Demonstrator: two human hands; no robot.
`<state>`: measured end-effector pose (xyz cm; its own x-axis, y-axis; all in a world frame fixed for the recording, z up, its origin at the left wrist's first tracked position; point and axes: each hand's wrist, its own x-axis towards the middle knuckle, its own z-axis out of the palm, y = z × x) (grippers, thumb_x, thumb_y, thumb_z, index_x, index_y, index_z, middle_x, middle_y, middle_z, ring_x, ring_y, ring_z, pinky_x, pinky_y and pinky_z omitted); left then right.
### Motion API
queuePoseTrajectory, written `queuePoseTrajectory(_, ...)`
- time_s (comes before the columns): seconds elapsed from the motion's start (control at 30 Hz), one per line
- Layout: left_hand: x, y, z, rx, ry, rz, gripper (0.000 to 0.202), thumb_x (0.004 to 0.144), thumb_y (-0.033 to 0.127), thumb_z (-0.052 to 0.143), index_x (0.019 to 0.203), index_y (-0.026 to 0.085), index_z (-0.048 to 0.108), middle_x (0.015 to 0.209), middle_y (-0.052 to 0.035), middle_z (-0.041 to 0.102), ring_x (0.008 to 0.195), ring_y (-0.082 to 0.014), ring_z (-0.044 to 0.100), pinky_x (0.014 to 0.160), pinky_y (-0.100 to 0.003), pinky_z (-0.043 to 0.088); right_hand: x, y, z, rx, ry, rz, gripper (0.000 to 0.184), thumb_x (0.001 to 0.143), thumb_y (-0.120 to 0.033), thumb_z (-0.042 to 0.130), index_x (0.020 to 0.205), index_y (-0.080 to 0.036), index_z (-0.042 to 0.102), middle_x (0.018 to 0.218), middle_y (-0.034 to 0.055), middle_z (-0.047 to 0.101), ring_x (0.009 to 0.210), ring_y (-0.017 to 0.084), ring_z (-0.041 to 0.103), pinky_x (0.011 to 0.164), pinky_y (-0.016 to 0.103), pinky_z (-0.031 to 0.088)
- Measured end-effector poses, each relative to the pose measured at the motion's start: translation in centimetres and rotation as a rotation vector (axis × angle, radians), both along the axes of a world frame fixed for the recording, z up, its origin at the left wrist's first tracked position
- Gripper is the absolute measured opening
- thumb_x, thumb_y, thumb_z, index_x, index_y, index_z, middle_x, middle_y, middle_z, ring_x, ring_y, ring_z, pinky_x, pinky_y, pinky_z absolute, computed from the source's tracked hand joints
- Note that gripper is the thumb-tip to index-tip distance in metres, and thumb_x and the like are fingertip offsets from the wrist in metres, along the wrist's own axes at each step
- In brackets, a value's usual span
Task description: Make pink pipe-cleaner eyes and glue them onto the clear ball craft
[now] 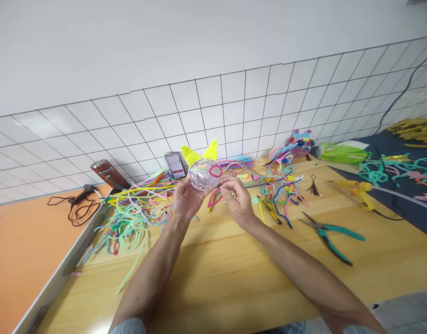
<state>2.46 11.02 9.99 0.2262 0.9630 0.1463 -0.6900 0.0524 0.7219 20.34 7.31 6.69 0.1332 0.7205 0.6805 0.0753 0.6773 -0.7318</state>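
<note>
My left hand (186,199) is closed around a clear glittery ball (203,174) held above the wooden table (234,273). Two yellow pipe-cleaner ears (198,153) stick up from the ball and a pink pipe-cleaner loop (215,171) sits on its right side. My right hand (237,197) is beside the ball, its fingers pinched near the pink loop and a pink pipe cleaner (213,199) that hangs below it.
Several loose coloured pipe cleaners (137,213) spread over the table's far side. Teal-handled pliers (329,234) and a yellow glue gun (361,192) lie on the right. A metal flask (107,174), a black cable (79,206), a green box (340,152) and a tiled wall lie behind.
</note>
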Motion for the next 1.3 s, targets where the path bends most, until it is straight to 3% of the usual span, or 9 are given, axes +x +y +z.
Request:
queuePoseTrajectory(0.27,-0.20,0.34,-0.71,-0.014,0.016,-0.005,0.050,0.094,0.040,0.077,0.139,0.021,0.075,0.146,-0.0135,0.080,0.135,-0.0338,0.076,0.109,-0.047,0.069,0.07,0.17,-0.06,-0.041,0.039,0.028,0.017,0.106,-0.043,0.070,0.098,-0.029,0.074,0.115,0.0074,0.078,0.114,0.027,0.071,0.102,0.044,0.058)
queuePoseTrajectory(0.5,0.44,-0.01,-0.41,0.020,-0.016,0.019,0.059,0.090,0.041,0.082,0.145,0.025,0.071,0.148,-0.0120,0.079,0.146,-0.0375,0.071,0.118,-0.054,0.065,0.00,0.18,-0.03,-0.059,0.067,0.043,0.019,0.106,-0.046,0.070,0.099,-0.029,0.074,0.112,0.0069,0.077,0.112,0.027,0.071,0.100,0.043,0.057)
queuePoseTrajectory(1.3,0.69,-0.07,-0.66,0.017,-0.027,-0.006,0.054,0.086,0.039,0.081,0.138,0.023,0.075,0.139,-0.0133,0.083,0.146,-0.0412,0.071,0.117,-0.060,0.065,0.07,0.01,0.08,-0.042,0.071,0.034,0.021,0.106,-0.048,0.070,0.097,-0.029,0.073,0.110,0.0066,0.077,0.109,0.026,0.071,0.098,0.042,0.057)
